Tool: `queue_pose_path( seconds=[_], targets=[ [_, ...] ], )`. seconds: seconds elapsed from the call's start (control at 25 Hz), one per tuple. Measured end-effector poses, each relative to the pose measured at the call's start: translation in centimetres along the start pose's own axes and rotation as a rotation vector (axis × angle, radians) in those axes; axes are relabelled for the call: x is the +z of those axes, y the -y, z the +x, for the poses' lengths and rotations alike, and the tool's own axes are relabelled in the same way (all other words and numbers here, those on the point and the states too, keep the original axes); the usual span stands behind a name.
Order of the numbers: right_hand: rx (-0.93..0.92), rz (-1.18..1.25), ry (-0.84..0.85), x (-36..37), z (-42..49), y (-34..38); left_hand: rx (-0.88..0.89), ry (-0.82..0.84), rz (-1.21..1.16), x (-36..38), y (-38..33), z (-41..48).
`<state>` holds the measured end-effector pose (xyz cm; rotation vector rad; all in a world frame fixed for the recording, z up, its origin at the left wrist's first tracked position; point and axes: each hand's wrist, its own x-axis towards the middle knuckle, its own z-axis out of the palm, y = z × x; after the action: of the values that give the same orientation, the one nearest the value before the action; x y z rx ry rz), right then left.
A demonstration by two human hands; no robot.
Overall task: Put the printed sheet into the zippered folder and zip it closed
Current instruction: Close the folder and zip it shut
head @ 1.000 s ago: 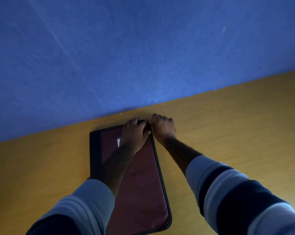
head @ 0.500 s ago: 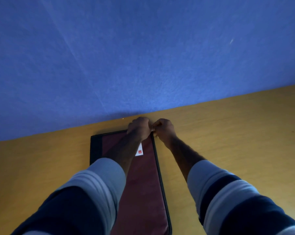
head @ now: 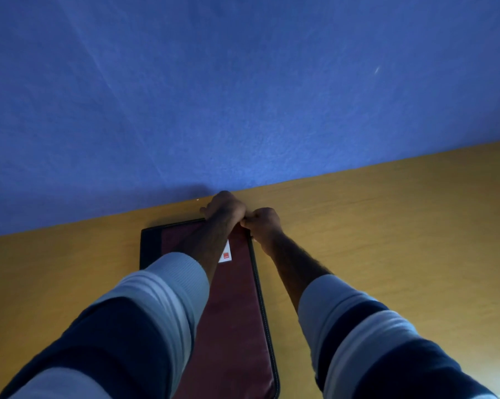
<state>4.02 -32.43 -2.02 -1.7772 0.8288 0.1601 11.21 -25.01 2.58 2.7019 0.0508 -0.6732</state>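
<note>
Zippered folder [head: 237, 312] lies shut on the worktop [head: 387, 226], no sheet showing, left hand [head: 224, 208] and right hand [head: 261, 223] curled together gripping its far corner, so zipping's probably nearly finished.

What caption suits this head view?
Left hand and right hand meet at the far right corner of the maroon zippered folder on a yellow table.

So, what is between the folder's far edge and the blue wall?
Bare table, partly covered by the left hand, in the head view.
</note>
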Motion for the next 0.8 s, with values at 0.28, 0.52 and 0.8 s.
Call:
queue_pose_path(
  seconds=[0.28, 0.52, 0.8],
  targets=[
    [0.009, -0.038, -0.056, 0.2, -0.1, 0.4, -0.156, -0.033, -0.230, -2.3, 5.7, 3.5],
    [0.004, -0.093, -0.081, 0.2, 0.0, 0.2, -0.216, -0.076, -0.189, -5.1, 12.4, 4.5],
    [-0.001, -0.101, -0.086, 0.2, -0.1, 0.5, -0.237, -0.068, -0.185, -8.5, 17.3, 4.8]
  ],
)
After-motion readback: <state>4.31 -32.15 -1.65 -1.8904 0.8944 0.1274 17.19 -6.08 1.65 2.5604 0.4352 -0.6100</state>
